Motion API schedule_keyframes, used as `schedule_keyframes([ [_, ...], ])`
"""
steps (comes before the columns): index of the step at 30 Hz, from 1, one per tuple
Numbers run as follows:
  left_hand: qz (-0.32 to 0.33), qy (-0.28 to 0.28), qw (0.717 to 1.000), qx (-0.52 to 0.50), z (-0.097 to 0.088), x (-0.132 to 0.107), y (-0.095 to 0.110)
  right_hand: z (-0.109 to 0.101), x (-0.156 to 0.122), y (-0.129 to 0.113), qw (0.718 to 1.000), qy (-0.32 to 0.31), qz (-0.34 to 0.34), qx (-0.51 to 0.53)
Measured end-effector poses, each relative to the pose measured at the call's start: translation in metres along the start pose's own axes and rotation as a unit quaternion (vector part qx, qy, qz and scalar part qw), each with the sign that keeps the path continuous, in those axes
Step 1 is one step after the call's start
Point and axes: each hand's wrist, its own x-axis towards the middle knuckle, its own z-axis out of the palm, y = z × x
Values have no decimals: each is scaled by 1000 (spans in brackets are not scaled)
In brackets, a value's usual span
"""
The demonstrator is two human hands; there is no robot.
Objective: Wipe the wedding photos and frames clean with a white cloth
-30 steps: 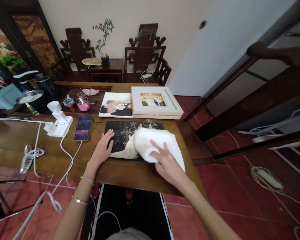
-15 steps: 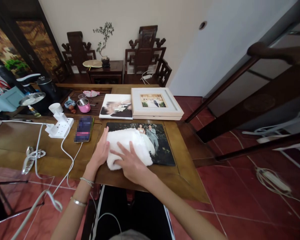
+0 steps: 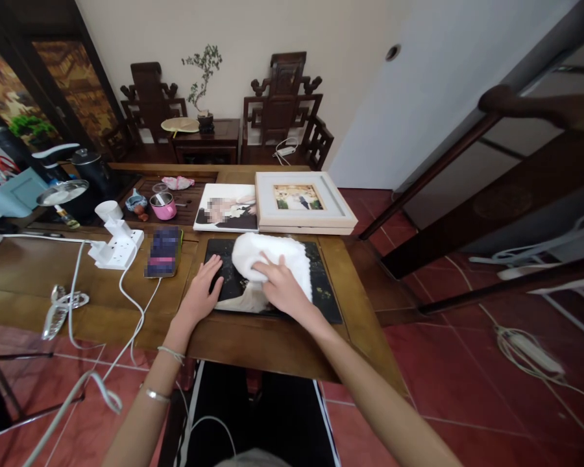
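Note:
A dark wedding photo panel (image 3: 328, 305) lies flat on the wooden table in front of me. My left hand (image 3: 202, 288) rests on the panel's left edge with its fingers stretched out and the thumb apart. On the panel's upper middle and right part sits a fluffy white cloth (image 3: 292, 256), hiding much of the picture. My right hand (image 3: 282, 285) presses on the cloth near its lower middle, with the fingers partly curled into it. A pale part of the picture shows between the two hands.
Behind the panel are a white framed photo (image 3: 343, 211) and a smaller photo board (image 3: 226, 224). To the left lie a phone (image 3: 163, 253), a power strip (image 3: 119, 250) with cables, a hair clip (image 3: 56, 314) and a pink cup (image 3: 163, 206). The table's right edge (image 3: 370, 305) is close.
My right hand has moved the white cloth right and away from me across the panel. My left hand now lies flatter over the panel's left edge, where it was upright beside the cloth.

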Motion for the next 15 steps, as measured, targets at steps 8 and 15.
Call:
schedule_keyframes([
  [8, 1, 5, 1000, 7, -4, 2, 5, 24, 62, -26, 998, -15, -47, 25],
  [15, 2, 1, 1000, 5, 0, 0, 0, -18, -4, 44, 999, 33, -21, 5],
])
